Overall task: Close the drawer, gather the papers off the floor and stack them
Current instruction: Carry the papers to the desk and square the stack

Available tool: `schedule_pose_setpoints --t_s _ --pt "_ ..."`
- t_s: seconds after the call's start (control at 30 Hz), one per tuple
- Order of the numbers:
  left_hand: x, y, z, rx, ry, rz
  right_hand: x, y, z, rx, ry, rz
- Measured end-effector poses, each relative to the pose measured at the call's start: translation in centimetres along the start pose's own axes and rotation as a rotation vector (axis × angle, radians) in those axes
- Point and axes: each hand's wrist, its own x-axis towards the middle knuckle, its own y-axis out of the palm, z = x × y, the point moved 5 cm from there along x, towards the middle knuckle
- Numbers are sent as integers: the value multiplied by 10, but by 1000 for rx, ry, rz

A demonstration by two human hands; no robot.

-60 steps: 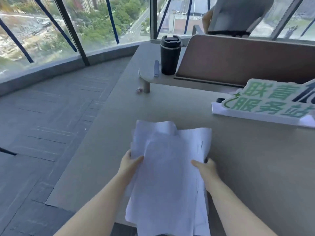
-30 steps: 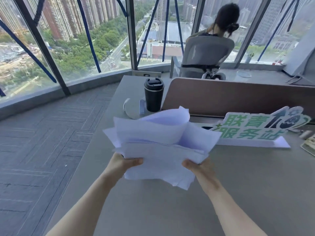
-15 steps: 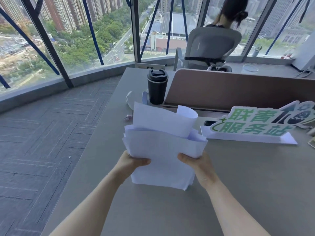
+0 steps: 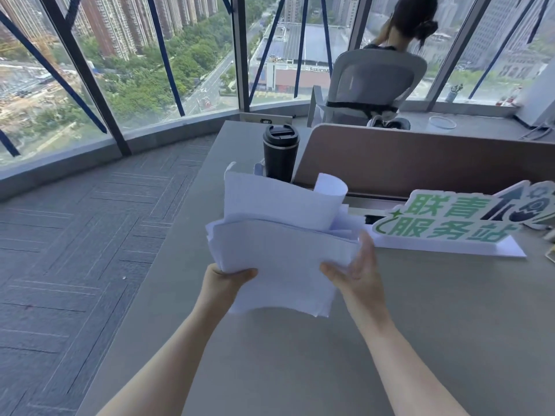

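Stacking step now: left hand [image 4: 223,283] pinches the papers [image 4: 282,262] above the tabletop [image 4: 450,325], right hand [image 4: 357,274] loosely open on their three-o'clock edge; next, square them and lay them down.

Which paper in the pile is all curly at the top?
The backmost sheet, sticking up highest on the right side of the papers. Its top corner rolls over into a curl; the sheets in front are flatter.

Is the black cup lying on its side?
No, the black cup stands upright on the desk, lid on top, behind the papers held in both hands.
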Motion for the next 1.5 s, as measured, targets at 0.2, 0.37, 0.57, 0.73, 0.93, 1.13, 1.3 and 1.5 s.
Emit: schedule_pose_setpoints --t_s 0.2,0.37,0.57,0.73,0.93,1.13,1.3,1.5 --pt "-4 1 -13 48 44 131 6 35 130 -1092 -731 122" --pt "-4 -1 -13 42 23 121 7 78 114 -1489 -423 545" --pt "6 0 -26 140 75 24 16 86 97 -1484 -397 563" --pt "17 -20 -51 321 246 -1 36 69 97 -1243 -444 255" --pt "37 -109 -46 31 123 -179 45 21 101 -487 -122 39" --pt "34 -76 -31 -41 106 128 30 -5 33 -181 79 -8" --pt "28 -69 -3 -30 130 35 14 -25 -33 -136 217 -54" --pt "10 -73 61 48 -56 -4 -1 -26 -88 -137 193 -21"
